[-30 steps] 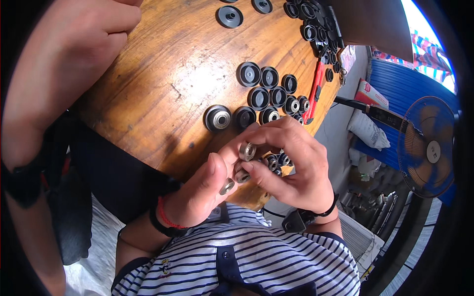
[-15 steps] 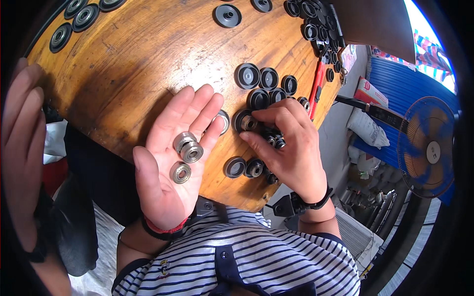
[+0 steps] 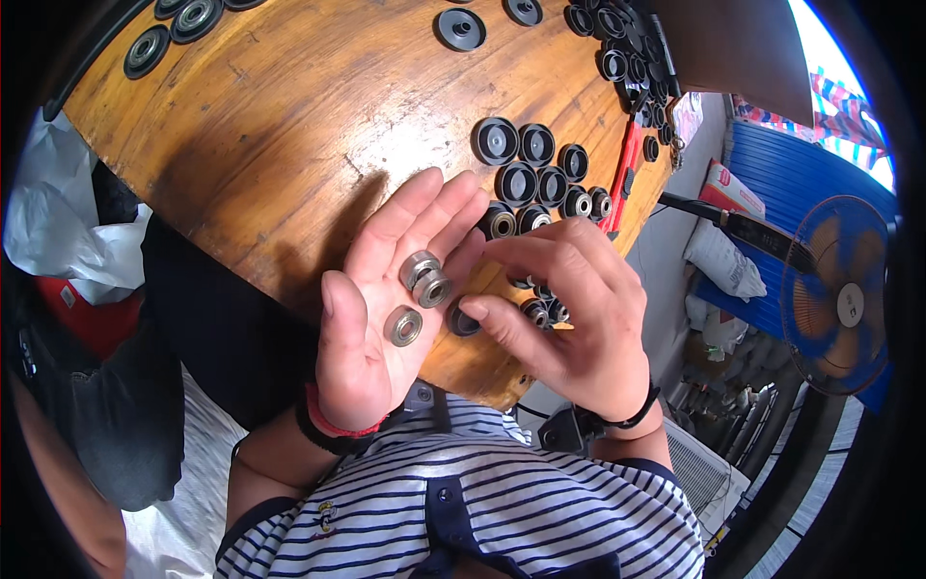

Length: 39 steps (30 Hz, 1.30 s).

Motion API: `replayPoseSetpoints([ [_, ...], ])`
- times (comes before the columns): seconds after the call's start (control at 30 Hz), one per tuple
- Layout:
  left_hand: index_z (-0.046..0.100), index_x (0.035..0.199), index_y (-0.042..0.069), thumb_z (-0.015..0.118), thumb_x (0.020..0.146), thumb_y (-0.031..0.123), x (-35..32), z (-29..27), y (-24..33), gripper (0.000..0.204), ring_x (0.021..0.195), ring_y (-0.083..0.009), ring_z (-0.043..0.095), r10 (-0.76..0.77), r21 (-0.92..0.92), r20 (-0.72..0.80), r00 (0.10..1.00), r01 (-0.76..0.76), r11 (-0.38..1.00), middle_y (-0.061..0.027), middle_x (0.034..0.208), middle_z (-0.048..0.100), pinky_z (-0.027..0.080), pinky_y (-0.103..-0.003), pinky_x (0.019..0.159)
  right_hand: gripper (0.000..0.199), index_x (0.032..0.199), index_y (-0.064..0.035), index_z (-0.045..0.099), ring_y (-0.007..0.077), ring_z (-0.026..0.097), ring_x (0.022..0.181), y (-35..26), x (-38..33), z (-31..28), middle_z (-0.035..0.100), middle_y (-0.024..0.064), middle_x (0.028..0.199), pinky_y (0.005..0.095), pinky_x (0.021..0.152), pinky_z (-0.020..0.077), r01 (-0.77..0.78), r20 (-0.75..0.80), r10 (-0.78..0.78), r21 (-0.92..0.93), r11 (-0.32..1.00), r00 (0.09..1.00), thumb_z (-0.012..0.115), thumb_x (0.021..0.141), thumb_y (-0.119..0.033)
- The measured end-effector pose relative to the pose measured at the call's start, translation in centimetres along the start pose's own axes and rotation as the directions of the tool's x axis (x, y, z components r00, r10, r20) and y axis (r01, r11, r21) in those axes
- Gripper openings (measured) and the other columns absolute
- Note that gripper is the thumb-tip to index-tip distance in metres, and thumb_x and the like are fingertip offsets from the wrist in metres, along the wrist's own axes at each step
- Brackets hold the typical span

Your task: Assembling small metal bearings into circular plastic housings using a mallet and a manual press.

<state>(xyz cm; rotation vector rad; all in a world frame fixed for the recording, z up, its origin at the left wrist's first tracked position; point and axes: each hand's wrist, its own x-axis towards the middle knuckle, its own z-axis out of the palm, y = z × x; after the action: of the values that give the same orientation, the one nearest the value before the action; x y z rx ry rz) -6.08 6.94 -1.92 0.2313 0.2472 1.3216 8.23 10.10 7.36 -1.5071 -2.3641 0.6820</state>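
**Right hand drawn back from the wheels to the open palm**

The left hand [image 3: 386, 318] lies flat, fingers spread, palm up, with three steel bearings [image 3: 420, 289] resting on it as half a second ago. The right hand [image 3: 569, 309], then pressed among the black wheels [image 3: 535, 179], has pulled nearer; its curled fingers cup a few more bearings, thumb tip just beside the palm. Both hover over the near edge of the wooden table [image 3: 251, 125].
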Motion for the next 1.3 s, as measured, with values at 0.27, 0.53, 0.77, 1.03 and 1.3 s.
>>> replayPoseSetpoints([
  [0.27, 0.016, 0.150, -0.002, 0.022, 0.093, 0.071, 0.2, 0.5, 0.0, 0.092, 0.140, -0.0370, 0.028, -0.021, 0.109, 0.022, 1.000, 0.018, 0.994, -0.0260, 0.152, 0.024, 0.021, -0.047, 0.115, 0.036, 0.102, 0.0012, 0.065, 0.0250, 0.063, 0.076, 0.5, -1.0, 2.8, 0.063, 0.0122, 0.093, 0.0321, 0.064, 0.0517, 0.265, -0.091, -0.270, -0.065, 0.962, 0.959, 0.079, 0.070, -0.006],
  [0.53, 0.011, 0.151, 0.000, 0.026, 0.092, 0.071, 0.0, 0.2, 0.2, 0.094, 0.145, -0.0377, 0.017, -0.055, -0.039, 0.019, 0.998, 0.056, 0.998, -0.0267, 0.154, 0.018, 0.012, -0.046, 0.118, 0.030, 0.101, -0.0004, 0.065, 0.0257, 0.062, 0.077, 3.3, 0.2, 0.3, 0.063, 0.0117, 0.089, 0.0327, 0.067, 0.0513, -0.151, -0.237, 0.130, -0.072, 0.986, 0.963, 0.074, 0.073, -0.002],
  [0.77, 0.010, 0.151, 0.000, 0.026, 0.092, 0.071, 0.3, 0.2, 0.5, 0.093, 0.145, -0.0386, 0.015, -0.055, -0.079, 0.002, 0.998, 0.055, 0.995, -0.0276, 0.154, 0.016, 0.010, -0.047, 0.118, 0.027, 0.099, 0.0014, 0.065, 0.0291, 0.063, 0.083, 4.3, 1.0, 0.1, 0.062, 0.0136, 0.091, 0.0363, 0.071, 0.0516, -0.126, -0.175, 0.098, -0.156, 0.980, 0.980, 0.074, 0.073, -0.002],
  [1.03, 0.009, 0.151, 0.000, 0.026, 0.092, 0.071, 0.4, 0.4, 0.6, 0.094, 0.145, -0.0389, 0.015, -0.060, -0.054, -0.011, 0.998, 0.060, 0.997, -0.0286, 0.154, 0.016, 0.010, -0.047, 0.118, 0.027, 0.098, 0.0016, 0.065, 0.0309, 0.061, 0.080, 4.3, 1.2, 0.2, 0.062, 0.0139, 0.091, 0.0386, 0.071, 0.0505, -0.067, -0.140, 0.036, -0.221, 0.973, 0.989, 0.073, 0.073, -0.003],
  [1.3, 0.006, 0.152, 0.004, 0.026, 0.089, 0.075, 0.5, 0.7, 0.4, 0.098, 0.145, -0.0342, 0.019, -0.080, -0.031, -0.004, 0.997, 0.080, 0.996, -0.0248, 0.155, 0.018, 0.015, -0.047, 0.117, 0.038, 0.104, -0.0008, 0.069, 0.0255, 0.061, 0.082, 1.3, 0.8, -0.3, 0.062, 0.0107, 0.093, 0.0337, 0.070, 0.0497, 0.037, -0.162, -0.070, -0.198, 0.979, 0.984, 0.080, 0.068, -0.008],
])
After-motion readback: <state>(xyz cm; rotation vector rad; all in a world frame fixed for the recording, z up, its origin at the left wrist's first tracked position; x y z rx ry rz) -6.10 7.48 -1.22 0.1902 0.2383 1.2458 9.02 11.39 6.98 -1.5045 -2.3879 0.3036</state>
